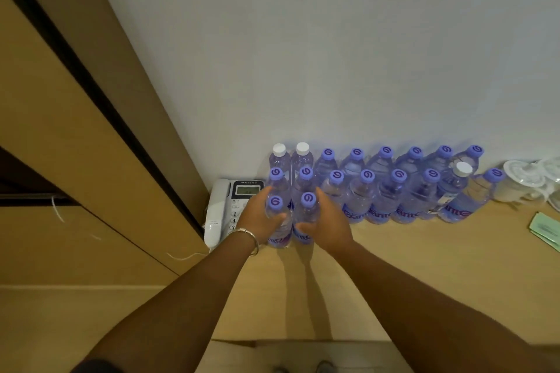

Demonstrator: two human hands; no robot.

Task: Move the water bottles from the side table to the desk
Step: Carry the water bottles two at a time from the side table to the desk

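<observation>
Two clear water bottles with purple caps stand side by side at the front of a group on the wooden desk [394,266]. My left hand [257,216] grips the left bottle [277,221] from its left side. My right hand [328,221] grips the right bottle [306,218] from its right side. Both bottles stand upright with their bases on the desk. Behind them and to the right, several more bottles [391,188] stand in rows against the white wall, most with purple caps and three with white caps.
A white desk phone [224,206] sits just left of my left hand, against a tall wooden panel [91,130]. At the far right are clear glass items [527,182] and a green paper [545,230].
</observation>
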